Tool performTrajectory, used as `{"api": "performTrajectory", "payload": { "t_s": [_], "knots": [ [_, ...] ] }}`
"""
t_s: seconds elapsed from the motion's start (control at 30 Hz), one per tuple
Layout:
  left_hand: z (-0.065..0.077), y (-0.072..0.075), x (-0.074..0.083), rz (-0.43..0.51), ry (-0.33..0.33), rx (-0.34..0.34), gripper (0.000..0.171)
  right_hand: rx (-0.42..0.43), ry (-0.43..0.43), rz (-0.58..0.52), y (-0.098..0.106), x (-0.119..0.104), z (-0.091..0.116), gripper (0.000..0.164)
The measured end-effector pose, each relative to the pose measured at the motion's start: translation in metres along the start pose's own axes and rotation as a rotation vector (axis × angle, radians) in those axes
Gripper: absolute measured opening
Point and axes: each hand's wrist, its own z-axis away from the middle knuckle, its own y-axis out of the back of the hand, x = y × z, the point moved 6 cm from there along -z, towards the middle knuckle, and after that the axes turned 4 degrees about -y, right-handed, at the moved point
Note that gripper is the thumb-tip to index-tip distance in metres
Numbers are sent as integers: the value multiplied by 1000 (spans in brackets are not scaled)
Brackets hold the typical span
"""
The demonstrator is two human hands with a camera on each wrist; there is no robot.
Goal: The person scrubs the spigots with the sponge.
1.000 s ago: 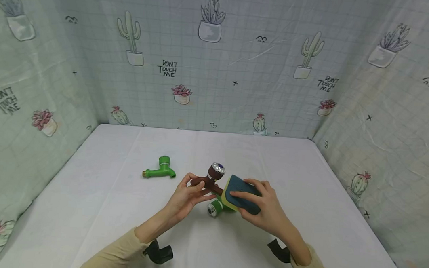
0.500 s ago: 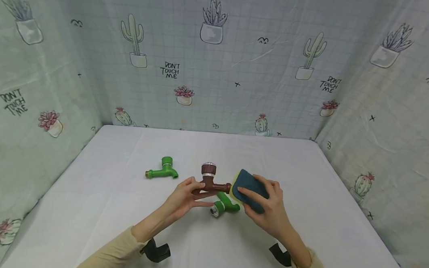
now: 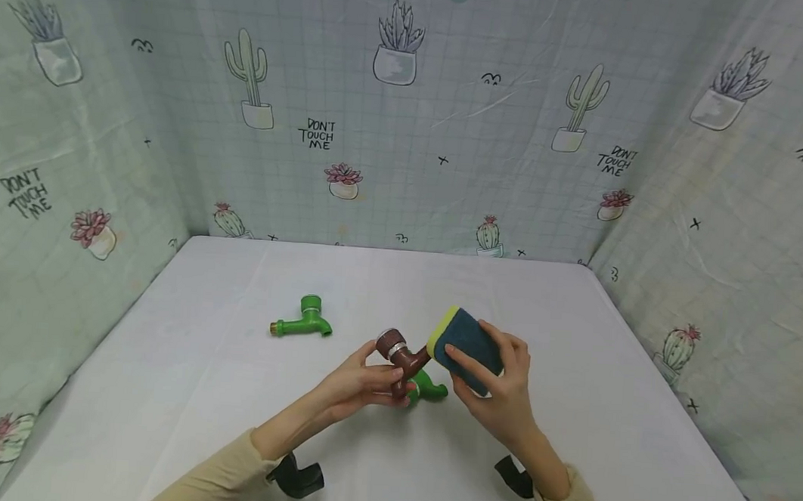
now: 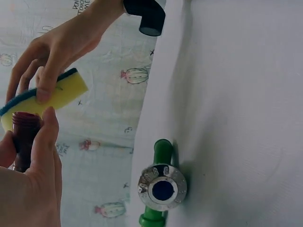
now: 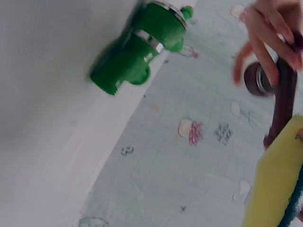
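Observation:
My left hand point(image 3: 360, 388) grips a brown faucet point(image 3: 408, 363) by its body, above the table. Its round knob tips up and to the left. In my right hand point(image 3: 503, 396) is a two-layer sponge point(image 3: 468, 345), dark blue-green scouring side outward and yellow side toward the faucet. The yellow edge meets the faucet's right end in the head view, covering its tip. In the left wrist view the faucet's threaded end point(image 4: 26, 125) stands against the yellow side. Behind the left fingers a green faucet point(image 3: 431, 388) lies on the table, partly hidden.
Another green faucet point(image 3: 305, 323) with a brass-coloured threaded end lies farther back on the left of the white table point(image 3: 162, 389). Black mounts point(image 3: 297, 478) hang beneath the wrists. Patterned cloth walls point(image 3: 408, 130) enclose the back and both sides.
The brown faucet first swung upright and level, then tipped with its knob to the left and its outlet end lower. The sponge has risen slightly and moved right, staying against the faucet's end.

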Motion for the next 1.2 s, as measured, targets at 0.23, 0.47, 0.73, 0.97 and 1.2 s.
{"api": "performTrajectory", "payload": {
  "t_s": [0.23, 0.47, 0.73, 0.97, 1.2],
  "knots": [
    [-1, -5, 2, 7, 10, 57, 78, -21, 133, -4, -8, -19, 5, 26],
    [2, -9, 0, 92, 79, 55, 64, 46, 237, 105, -6, -19, 4, 22],
    [3, -5, 0, 93, 84, 49, 61, 129, 223, 130, 1, -8, 1, 21],
    [1, -5, 8, 42, 60, 25, 60, 57, 231, 28, -8, -20, 2, 22],
    [1, 2, 17, -72, 33, 119, 47, -59, 244, -39, -12, -23, 4, 24]
  ]
}}
